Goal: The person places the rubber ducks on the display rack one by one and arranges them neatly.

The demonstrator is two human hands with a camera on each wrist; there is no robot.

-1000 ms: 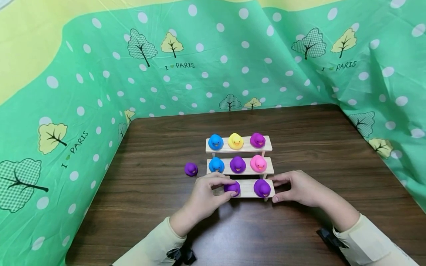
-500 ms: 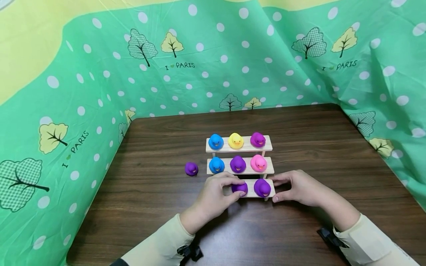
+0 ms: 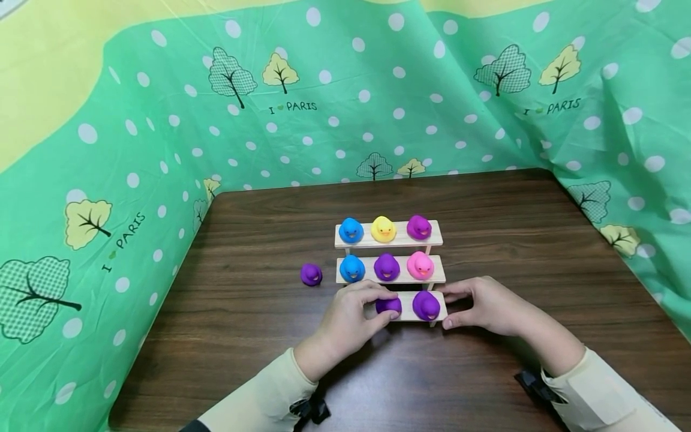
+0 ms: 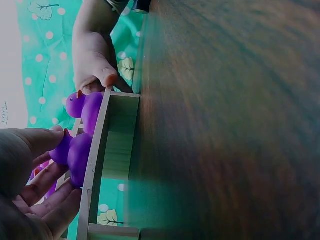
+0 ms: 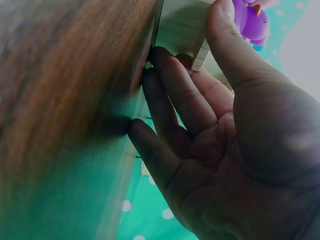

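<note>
My left hand (image 3: 345,315) pinches a purple rubber duck (image 3: 388,306) on the lowest step of a small three-step wooden shelf (image 3: 406,307). In the left wrist view, the thumb is at the duck's head (image 4: 61,151) and the fingers are spread along its other side. A second purple duck (image 3: 426,306) sits to its right on the same step. Around that step's right end, my right hand (image 3: 488,306) holds the shelf, thumb in front and fingers behind. The right wrist view shows the thumb (image 5: 225,35) at the shelf edge and fingertips low by the table.
The middle step carries blue (image 3: 352,268), purple (image 3: 387,267) and pink (image 3: 420,265) ducks. Blue (image 3: 351,230), yellow (image 3: 383,229) and purple (image 3: 418,227) ducks line the top step. Left of the shelf, another purple duck (image 3: 311,275) stands on the dark wooden table (image 3: 243,312). Green cloth (image 3: 324,144) surrounds the back and sides.
My left hand has shifted right along the lowest step with its purple duck, closer to the second one, and has stayed there over the last half second. The right hand keeps its place.
</note>
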